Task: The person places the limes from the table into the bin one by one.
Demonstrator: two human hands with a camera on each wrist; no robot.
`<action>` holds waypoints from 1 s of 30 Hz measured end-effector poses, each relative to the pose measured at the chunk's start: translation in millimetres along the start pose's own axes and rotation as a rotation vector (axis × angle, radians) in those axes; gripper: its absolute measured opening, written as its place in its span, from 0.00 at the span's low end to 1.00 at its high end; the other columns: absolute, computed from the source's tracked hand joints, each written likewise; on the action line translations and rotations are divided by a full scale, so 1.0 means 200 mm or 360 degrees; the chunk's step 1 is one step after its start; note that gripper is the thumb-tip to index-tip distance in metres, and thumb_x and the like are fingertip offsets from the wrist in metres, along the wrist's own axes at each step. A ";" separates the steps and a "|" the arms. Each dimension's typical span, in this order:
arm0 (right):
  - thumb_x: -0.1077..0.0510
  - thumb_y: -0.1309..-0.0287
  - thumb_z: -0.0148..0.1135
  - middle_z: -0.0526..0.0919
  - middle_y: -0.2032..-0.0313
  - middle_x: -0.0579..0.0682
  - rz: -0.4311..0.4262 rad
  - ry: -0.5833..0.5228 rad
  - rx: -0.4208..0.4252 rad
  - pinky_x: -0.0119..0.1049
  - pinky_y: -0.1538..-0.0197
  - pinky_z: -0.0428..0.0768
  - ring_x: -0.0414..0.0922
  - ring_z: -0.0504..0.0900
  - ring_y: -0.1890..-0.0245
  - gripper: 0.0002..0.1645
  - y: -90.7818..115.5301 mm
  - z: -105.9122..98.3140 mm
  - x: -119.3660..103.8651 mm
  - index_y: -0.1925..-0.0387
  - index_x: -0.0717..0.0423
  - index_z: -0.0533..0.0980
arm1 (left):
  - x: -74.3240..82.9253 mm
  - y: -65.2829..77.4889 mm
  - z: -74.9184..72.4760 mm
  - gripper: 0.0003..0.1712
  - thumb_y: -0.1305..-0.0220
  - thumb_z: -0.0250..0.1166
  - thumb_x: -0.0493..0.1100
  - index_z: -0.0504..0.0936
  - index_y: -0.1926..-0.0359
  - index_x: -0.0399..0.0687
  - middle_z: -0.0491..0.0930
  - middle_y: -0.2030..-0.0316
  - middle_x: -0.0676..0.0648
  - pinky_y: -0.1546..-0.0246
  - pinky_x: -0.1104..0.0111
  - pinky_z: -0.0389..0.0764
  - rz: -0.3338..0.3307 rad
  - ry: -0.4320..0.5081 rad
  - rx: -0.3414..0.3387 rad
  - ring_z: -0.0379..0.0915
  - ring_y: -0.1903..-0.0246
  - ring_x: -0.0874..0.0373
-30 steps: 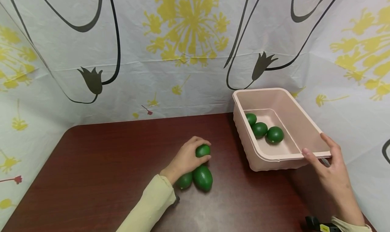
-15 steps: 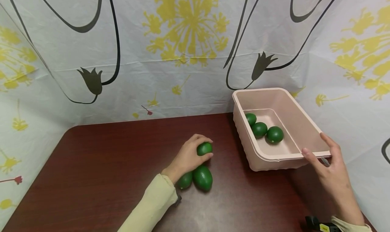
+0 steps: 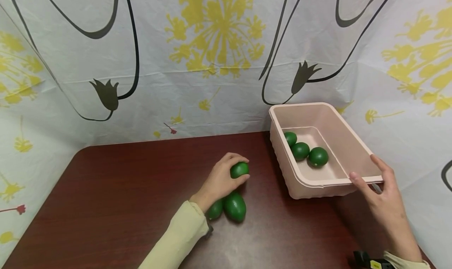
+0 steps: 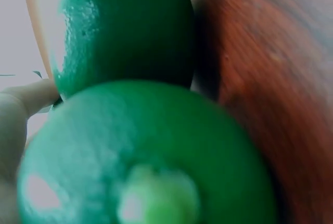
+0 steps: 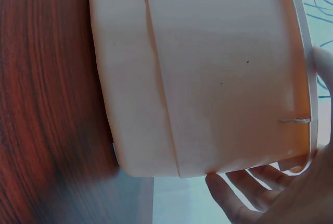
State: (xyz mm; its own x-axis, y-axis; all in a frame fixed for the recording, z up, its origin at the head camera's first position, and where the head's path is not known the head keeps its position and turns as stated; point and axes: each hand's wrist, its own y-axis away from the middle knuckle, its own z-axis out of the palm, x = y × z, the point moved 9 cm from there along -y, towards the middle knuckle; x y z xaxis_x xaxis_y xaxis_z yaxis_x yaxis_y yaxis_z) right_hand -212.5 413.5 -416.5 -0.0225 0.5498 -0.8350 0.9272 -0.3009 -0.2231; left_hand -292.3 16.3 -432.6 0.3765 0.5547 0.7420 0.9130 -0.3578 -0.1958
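My left hand (image 3: 219, 180) pinches a green lime (image 3: 239, 170) between thumb and fingers, over the middle of the table. Just below it lie a large glossy lime (image 3: 234, 207) and another lime (image 3: 214, 210) partly covered by my wrist. Two limes fill the left wrist view, the nearer lime (image 4: 145, 130) showing a pale nub. At right, my right hand (image 3: 388, 208) grips the near right corner of a pale pink plastic bin (image 3: 325, 182), its thumb on the front rim. Inside the bin are three limes (image 3: 318, 156), grouped toward the left.
The dark red-brown wooden table (image 3: 116, 198) runs back to a white sheet (image 3: 148, 64) printed with yellow and dark flowers. The bin stands at the table's back right, near that sheet. A black device (image 3: 374, 261) sits at my right wrist.
My left hand has moved slightly right and away from me with the lime, farther from the two limes on the table. My right hand and the bin stay where they were.
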 end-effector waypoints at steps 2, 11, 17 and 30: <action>0.53 0.29 0.63 0.46 0.17 0.51 -0.0003 0.0000 0.0000 0.04 0.42 0.54 0.27 0.57 0.28 0.48 0.00 0.00 0.00 0.17 0.33 0.49 | 0.01 0.00 0.00 0.23 0.34 0.74 0.48 0.82 0.39 0.61 0.76 0.39 0.53 0.47 0.58 0.84 0.0012 0.0008 0.0007 0.80 0.46 0.54; 0.52 0.30 0.63 0.46 0.16 0.49 0.0017 0.0000 0.0002 0.04 0.42 0.55 0.28 0.55 0.27 0.49 0.00 0.00 0.00 0.17 0.31 0.49 | 0.05 0.00 0.00 0.23 0.34 0.74 0.48 0.82 0.39 0.62 0.76 0.39 0.55 0.47 0.60 0.84 0.0047 0.0018 0.0034 0.80 0.46 0.56; 0.52 0.29 0.63 0.45 0.16 0.50 0.0029 0.0004 -0.0002 0.05 0.42 0.55 0.29 0.55 0.26 0.49 0.00 0.00 -0.01 0.17 0.31 0.49 | 0.07 -0.01 0.01 0.23 0.35 0.75 0.46 0.83 0.40 0.61 0.76 0.39 0.54 0.47 0.60 0.84 0.0069 0.0057 0.0056 0.80 0.45 0.56; 0.54 0.29 0.63 0.46 0.17 0.52 0.0018 -0.0005 0.0005 0.05 0.42 0.56 0.27 0.57 0.28 0.49 0.01 0.00 -0.02 0.17 0.34 0.49 | 0.09 -0.01 0.02 0.23 0.35 0.75 0.47 0.83 0.40 0.61 0.76 0.38 0.55 0.47 0.62 0.85 0.0092 0.0078 0.0073 0.80 0.44 0.57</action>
State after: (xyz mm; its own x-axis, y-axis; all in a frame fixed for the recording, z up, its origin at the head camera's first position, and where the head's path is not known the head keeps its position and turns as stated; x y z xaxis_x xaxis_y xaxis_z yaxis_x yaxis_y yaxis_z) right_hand -211.4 410.6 -414.7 -0.0131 0.5437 -0.8392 0.9263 -0.3095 -0.2150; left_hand -286.4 29.5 -420.3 0.4220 0.4963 0.7587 0.8965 -0.3529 -0.2677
